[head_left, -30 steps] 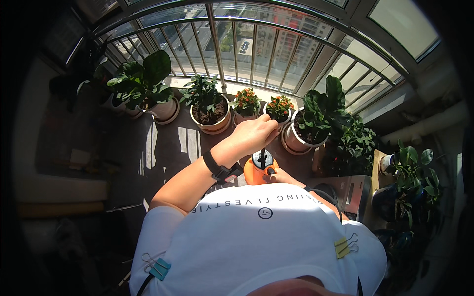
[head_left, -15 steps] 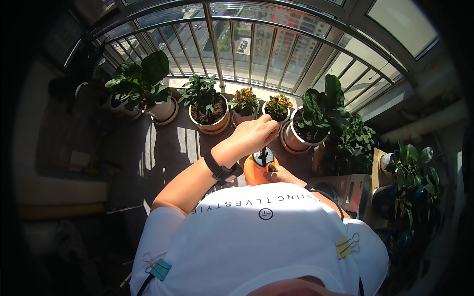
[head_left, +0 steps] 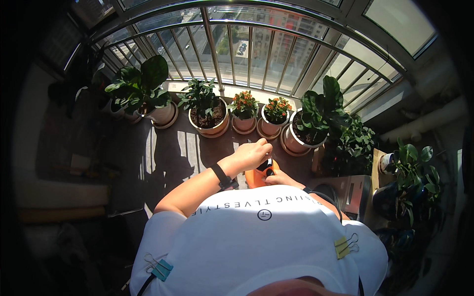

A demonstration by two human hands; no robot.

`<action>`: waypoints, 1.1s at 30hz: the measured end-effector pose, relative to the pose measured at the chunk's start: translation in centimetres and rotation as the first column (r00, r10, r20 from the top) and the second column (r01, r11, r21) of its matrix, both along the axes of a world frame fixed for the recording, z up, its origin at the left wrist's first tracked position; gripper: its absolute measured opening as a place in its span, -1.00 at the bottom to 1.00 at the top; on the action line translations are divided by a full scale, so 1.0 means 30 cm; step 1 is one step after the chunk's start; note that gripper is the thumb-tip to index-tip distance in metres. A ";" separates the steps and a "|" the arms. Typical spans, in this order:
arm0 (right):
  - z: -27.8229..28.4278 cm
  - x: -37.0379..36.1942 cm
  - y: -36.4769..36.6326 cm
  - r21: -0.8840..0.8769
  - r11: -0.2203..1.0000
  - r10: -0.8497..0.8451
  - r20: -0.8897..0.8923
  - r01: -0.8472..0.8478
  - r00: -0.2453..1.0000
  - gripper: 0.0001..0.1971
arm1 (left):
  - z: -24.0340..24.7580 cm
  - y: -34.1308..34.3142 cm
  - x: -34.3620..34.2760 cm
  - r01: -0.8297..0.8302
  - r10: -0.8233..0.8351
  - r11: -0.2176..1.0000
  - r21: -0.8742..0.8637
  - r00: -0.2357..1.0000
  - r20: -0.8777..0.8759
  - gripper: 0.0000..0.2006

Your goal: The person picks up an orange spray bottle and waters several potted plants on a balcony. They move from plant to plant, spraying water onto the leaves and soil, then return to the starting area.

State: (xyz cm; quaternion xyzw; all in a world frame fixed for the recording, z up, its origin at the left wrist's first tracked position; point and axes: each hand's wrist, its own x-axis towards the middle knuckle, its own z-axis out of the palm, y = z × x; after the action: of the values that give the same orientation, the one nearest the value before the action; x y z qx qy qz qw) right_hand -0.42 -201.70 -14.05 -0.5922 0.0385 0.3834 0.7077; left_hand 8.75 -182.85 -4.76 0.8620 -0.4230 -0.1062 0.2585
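Note:
Low in front of my chest is an orange pump sprayer (head_left: pixel 254 179) with a black top. My left hand (head_left: pixel 253 154), a black band on its wrist, is closed over the sprayer's pump handle, which its fingers hide. On the right side of the sprayer my right hand (head_left: pixel 283 178) grips it near the black neck; part of that hand is hidden behind my shirt. Just beyond the hands stand two small pots of red-orange flowers, the left one (head_left: pixel 244 104) and the right one (head_left: pixel 277 111).
A wide leafy pot (head_left: pixel 209 118) stands left of the flowers, a large-leaved plant (head_left: pixel 148 84) farther left. Another big plant (head_left: pixel 321 113) is at right. Behind them runs a metal railing (head_left: pixel 207 39) before windows. At far right, a potted plant (head_left: pixel 412 170) sits near a grey-pink box (head_left: pixel 349 190).
My left hand has moved down and toward me, closer to the sprayer's body, uncovering the right flower pot. My right hand keeps its hold on the sprayer.

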 end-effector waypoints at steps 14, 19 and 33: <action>-0.051 -0.041 -0.028 -0.043 0.998 -0.049 -0.023 0.048 0.999 -0.65 | -0.112 -0.045 -0.035 0.027 -0.039 0.994 -0.102 0.992 -0.116 -0.85; -0.005 -0.080 -0.071 0.123 0.954 -0.272 -0.037 0.275 0.962 -0.66 | -0.043 -0.148 0.023 0.207 -0.209 0.976 -0.066 0.978 -0.016 -0.70; 0.117 -0.093 -0.523 0.116 0.614 -0.789 0.085 0.781 0.608 -0.53 | -0.240 -0.246 0.234 -0.097 0.040 0.977 -0.188 0.958 -0.284 -0.45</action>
State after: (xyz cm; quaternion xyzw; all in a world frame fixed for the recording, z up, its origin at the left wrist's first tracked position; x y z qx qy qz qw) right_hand -3.20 -217.39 -10.54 -0.5142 0.2358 -0.0029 0.8246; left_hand 15.77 -190.22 -11.96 0.8222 -0.3608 -0.1743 0.4044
